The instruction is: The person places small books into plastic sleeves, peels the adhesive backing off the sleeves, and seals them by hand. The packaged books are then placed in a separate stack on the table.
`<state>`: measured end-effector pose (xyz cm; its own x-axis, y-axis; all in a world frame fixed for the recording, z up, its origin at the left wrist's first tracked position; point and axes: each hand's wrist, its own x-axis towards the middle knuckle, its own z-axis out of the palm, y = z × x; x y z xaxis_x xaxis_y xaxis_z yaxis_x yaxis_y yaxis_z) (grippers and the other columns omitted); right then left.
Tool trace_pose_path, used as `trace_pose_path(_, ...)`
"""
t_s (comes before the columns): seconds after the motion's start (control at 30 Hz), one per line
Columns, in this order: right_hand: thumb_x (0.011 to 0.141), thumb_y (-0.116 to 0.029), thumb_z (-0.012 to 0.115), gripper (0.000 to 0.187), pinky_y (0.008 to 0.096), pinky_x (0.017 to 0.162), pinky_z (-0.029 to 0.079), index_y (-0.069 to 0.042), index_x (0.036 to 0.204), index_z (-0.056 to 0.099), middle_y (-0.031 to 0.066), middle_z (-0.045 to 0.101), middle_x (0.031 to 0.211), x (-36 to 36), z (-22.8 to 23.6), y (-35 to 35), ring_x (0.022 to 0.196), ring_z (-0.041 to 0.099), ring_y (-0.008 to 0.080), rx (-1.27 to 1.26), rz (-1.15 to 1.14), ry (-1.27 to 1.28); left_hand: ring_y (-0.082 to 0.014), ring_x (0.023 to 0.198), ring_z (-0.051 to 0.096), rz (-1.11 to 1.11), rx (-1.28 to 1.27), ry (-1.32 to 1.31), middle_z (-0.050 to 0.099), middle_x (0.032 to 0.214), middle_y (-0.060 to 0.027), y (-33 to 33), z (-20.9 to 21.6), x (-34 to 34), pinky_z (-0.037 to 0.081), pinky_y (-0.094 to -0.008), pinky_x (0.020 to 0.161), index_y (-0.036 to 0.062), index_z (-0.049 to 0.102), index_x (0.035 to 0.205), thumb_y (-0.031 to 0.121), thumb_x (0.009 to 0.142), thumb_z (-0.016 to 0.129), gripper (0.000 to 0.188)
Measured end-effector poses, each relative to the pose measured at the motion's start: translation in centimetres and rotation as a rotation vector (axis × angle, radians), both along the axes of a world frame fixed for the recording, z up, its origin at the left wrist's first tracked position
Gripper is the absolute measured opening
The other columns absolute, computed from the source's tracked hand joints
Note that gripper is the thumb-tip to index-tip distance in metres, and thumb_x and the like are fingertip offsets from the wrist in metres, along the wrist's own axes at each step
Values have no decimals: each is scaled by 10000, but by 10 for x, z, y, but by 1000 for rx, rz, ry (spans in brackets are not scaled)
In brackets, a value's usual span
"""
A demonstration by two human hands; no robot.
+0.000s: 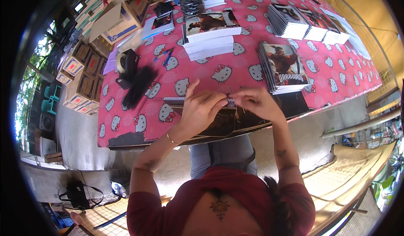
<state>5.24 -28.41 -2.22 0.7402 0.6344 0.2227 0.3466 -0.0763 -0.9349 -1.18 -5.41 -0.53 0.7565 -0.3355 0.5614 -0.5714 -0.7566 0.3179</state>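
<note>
At the table's near edge, a notebook (174,99) lies with its thin, ridged white edge toward the far side, largely covered by my hands. My left hand (201,111) grips it, thumb and fingers pressed together at the edge and one finger raised. Beside it my right hand (257,102) has its fingertips pinched at the same edge, close to the left fingertips; what they pinch is too small to make out. Left of my hands lies a bundle of black plastic spiral coils (141,86). A dark board (269,112) lies under the notebook.
Stacks of notebooks with an illustrated cover stand right (283,65), far right (294,23) and ahead (212,34). Left are a tape dispenser (126,65) and blue scissors (163,57). Wrapped black coils (188,0) stand behind. Cardboard boxes (82,78) are stacked beside the pink-covered table (210,78).
</note>
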Motion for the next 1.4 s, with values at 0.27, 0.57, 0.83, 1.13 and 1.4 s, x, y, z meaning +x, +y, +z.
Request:
trace_pose_path(0.27,831,14,700,62,260,692,533,4,882,667,68,690,819,17,9,8,748,669,139,-18,92,-273,-294,841,682,61,19,-25,724,921,-82,-11,3,-6,472,-433,932,85,713,982,176,883,749,139)
trace_pose_path(0.57,832,-259,821,644,405,844,559,-5,1369,574,180,608,1238,-91,59,22,1033,657,314,265,-233,-408,-252,940,722,198,-445,22,731,1014,-139,18,99,-26,567,-388,810,-29,687,1094,25,876,727,228)
trace_pose_path(0.83,967,-52,683,469,298,875,544,36,1398,519,70,710,1137,5,67,-79,970,664,133,503,-671,-127,-186,1004,705,-82,-623,-155,722,1083,-143,-6,129,72,549,-302,849,-35,697,1178,147,950,721,292)
trace_pose_path(1.13,865,-349,808,670,389,903,524,19,1382,596,174,728,1097,170,-48,-247,987,681,269,-468,-699,-136,-360,1028,703,110,188,-328,714,1189,-188,54,-10,248,579,-417,876,88,709,1199,153,912,696,295)
trace_pose_path(1.4,820,-386,845,802,463,1004,486,4,1446,529,224,559,1300,127,-14,-155,1139,613,371,-290,-884,-577,-308,935,685,245,246,-349,730,1038,-102,53,64,184,491,-431,822,67,714,1129,113,930,653,213)
